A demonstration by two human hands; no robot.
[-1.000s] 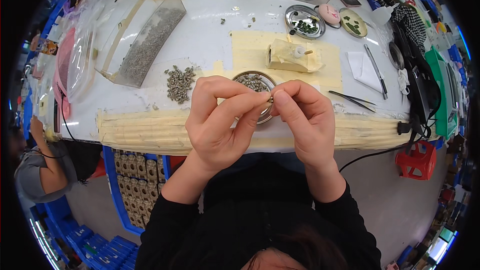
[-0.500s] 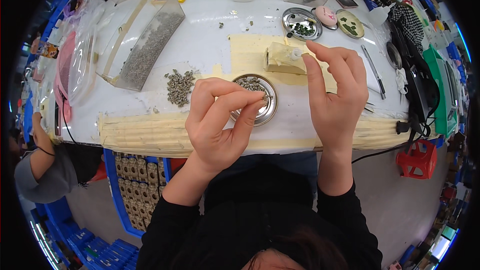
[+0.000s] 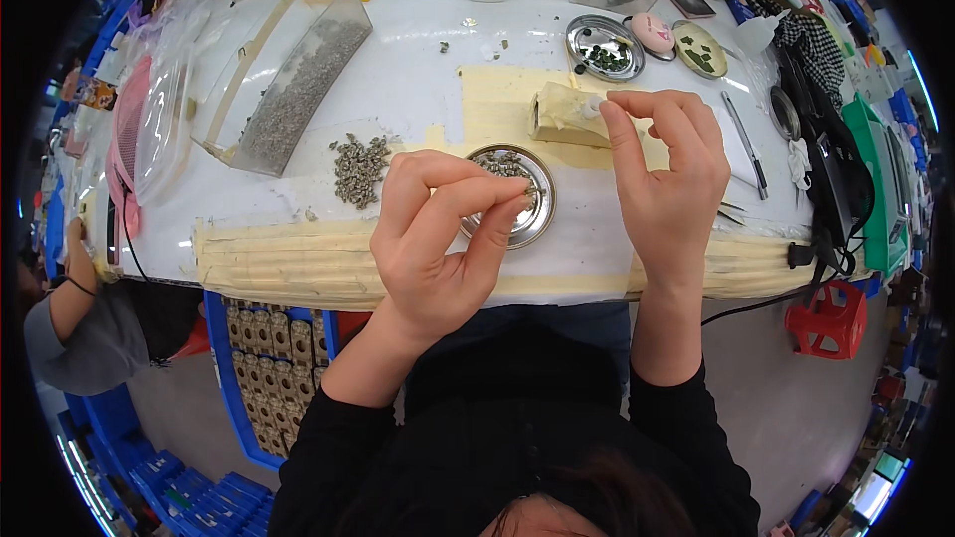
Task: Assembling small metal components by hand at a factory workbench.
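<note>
My left hand (image 3: 433, 229) is closed in a pinch above a round metal dish (image 3: 537, 229). A tiny piece, too small to make out, seems to be between its thumb and fingertips. Small grey-green metallic pieces (image 3: 502, 161) lie in the dish, partly hidden by that hand. My right hand (image 3: 671, 169) has its thumb and forefinger closed at a small white tip (image 3: 593, 107). This tip sits at the end of a block wrapped in cream tape (image 3: 562, 117), which rests on the taped tabletop.
A loose heap of small metallic pieces (image 3: 360, 171) and a clear bin (image 3: 303, 89) stand to the left. Back right are a metal plate of dark green bits (image 3: 607, 58) and a lidded dish (image 3: 699, 50). A pen (image 3: 744, 144) and tweezers (image 3: 731, 214) lie at right.
My right thumb and forefinger have come closer together at the white tip. My left hand keeps its pinch over the dish. The view has shifted slightly.
</note>
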